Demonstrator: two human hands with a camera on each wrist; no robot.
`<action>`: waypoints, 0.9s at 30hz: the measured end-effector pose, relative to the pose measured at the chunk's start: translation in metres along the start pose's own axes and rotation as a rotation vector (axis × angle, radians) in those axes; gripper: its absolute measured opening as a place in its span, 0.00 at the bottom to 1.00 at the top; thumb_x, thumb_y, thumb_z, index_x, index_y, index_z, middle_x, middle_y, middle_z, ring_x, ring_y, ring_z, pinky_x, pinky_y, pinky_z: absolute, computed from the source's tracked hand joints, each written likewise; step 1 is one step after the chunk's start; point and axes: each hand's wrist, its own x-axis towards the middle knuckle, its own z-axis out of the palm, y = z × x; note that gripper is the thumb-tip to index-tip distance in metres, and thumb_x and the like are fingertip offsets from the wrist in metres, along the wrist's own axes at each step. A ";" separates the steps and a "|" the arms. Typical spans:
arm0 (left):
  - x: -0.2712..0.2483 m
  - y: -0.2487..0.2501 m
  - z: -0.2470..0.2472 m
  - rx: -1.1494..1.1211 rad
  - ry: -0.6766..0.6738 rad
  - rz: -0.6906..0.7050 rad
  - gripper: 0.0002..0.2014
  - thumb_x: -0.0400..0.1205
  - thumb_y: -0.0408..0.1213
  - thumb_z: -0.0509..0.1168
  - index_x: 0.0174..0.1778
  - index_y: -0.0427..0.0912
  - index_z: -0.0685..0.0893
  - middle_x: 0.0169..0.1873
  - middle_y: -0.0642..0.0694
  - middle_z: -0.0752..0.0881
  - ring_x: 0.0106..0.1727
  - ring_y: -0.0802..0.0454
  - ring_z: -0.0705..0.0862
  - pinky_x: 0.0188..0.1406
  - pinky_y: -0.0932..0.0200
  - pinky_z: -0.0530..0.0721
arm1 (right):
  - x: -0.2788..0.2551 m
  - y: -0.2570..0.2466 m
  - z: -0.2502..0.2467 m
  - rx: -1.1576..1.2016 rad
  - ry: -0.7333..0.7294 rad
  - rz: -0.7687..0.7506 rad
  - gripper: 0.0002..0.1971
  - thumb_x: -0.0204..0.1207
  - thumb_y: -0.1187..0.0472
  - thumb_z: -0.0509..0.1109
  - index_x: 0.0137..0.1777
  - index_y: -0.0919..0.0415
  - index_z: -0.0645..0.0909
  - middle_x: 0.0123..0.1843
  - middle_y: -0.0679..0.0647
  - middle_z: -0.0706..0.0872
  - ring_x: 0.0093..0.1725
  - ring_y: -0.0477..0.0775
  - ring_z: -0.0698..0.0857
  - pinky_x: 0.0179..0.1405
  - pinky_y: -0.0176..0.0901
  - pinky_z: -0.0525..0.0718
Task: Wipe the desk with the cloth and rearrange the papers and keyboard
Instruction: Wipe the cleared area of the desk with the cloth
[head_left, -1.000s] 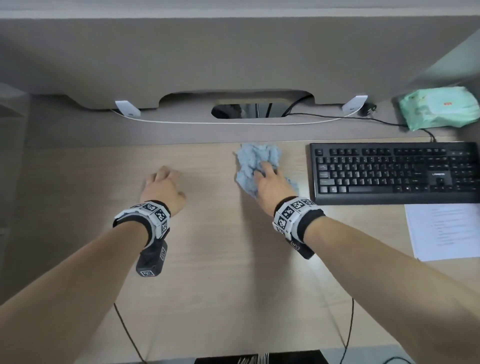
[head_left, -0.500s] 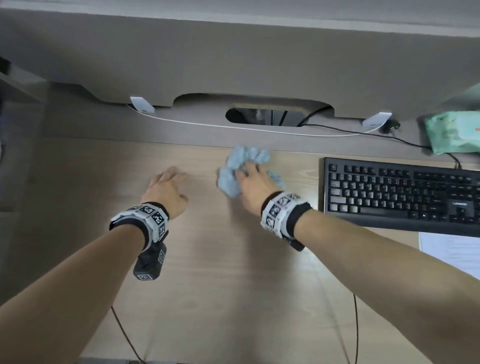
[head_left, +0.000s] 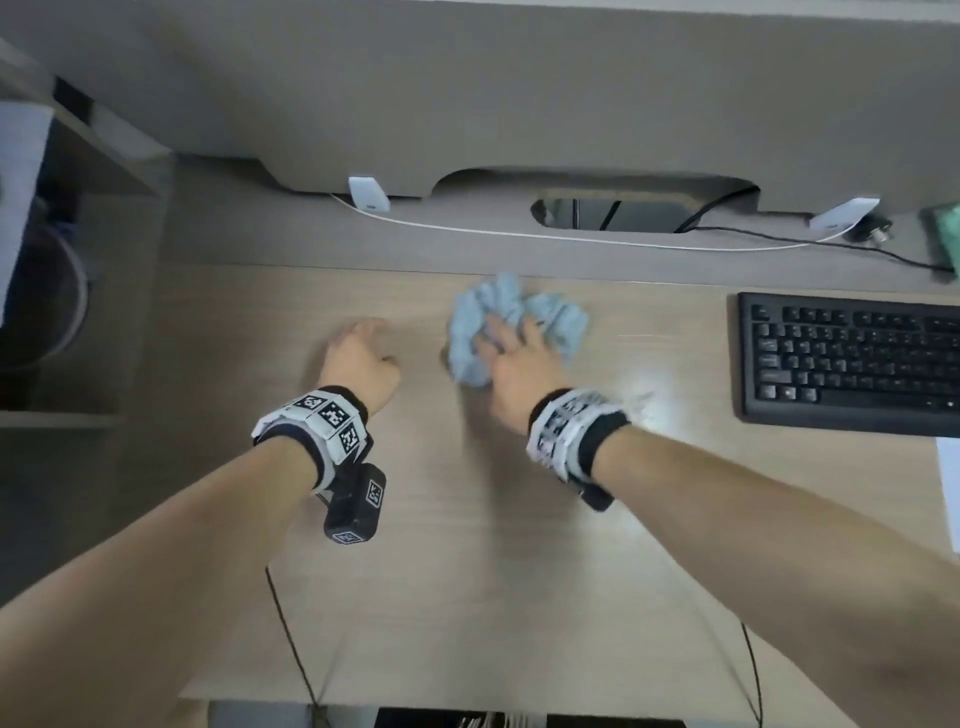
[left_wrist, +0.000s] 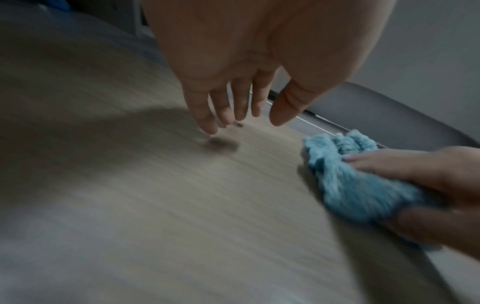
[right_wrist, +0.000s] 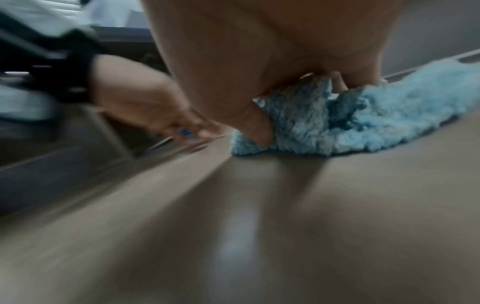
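Observation:
A crumpled light-blue cloth (head_left: 563, 319) lies on the wooden desk (head_left: 519, 571) near its back edge. My right hand (head_left: 511, 353) grips it, fingers over the top and thumb tucked into its side, and presses it to the wood; the right wrist view shows the cloth (right_wrist: 389, 123) bunched under the palm. My left hand (head_left: 358, 353) rests on the desk just left of the cloth, holding nothing, its fingertips (left_wrist: 207, 127) down on the surface. The black keyboard (head_left: 852, 358) sits at the right. A corner of white paper (head_left: 949, 488) shows below it.
A raised grey ledge behind the desk has a cable hole (head_left: 613, 213), a white cord and a black cable (head_left: 831, 244). A green packet (head_left: 945, 228) sits at the far right edge. A shelf unit (head_left: 78, 260) stands to the left.
My right hand has slid the cloth leftward, away from the keyboard and closer to the left hand. The left hand has stayed in place. The head view has panned left.

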 end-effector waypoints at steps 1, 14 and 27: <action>0.002 -0.016 -0.009 0.040 0.033 -0.022 0.23 0.77 0.31 0.63 0.71 0.41 0.78 0.67 0.37 0.81 0.68 0.38 0.79 0.73 0.48 0.74 | -0.011 -0.025 0.012 0.003 -0.045 -0.081 0.42 0.69 0.60 0.70 0.84 0.54 0.58 0.87 0.51 0.50 0.83 0.73 0.48 0.78 0.75 0.58; 0.011 -0.154 -0.068 0.205 0.231 -0.245 0.25 0.75 0.31 0.62 0.70 0.35 0.75 0.72 0.32 0.73 0.74 0.32 0.67 0.77 0.44 0.66 | -0.013 0.017 0.023 0.246 0.066 0.407 0.28 0.87 0.44 0.43 0.86 0.47 0.49 0.88 0.45 0.42 0.85 0.70 0.38 0.81 0.71 0.42; -0.003 -0.181 -0.072 0.256 0.202 -0.101 0.28 0.73 0.30 0.60 0.72 0.43 0.73 0.79 0.45 0.67 0.77 0.37 0.64 0.78 0.48 0.64 | -0.031 0.004 0.030 -0.019 0.130 0.025 0.35 0.81 0.49 0.67 0.85 0.47 0.57 0.88 0.53 0.37 0.85 0.72 0.45 0.83 0.68 0.51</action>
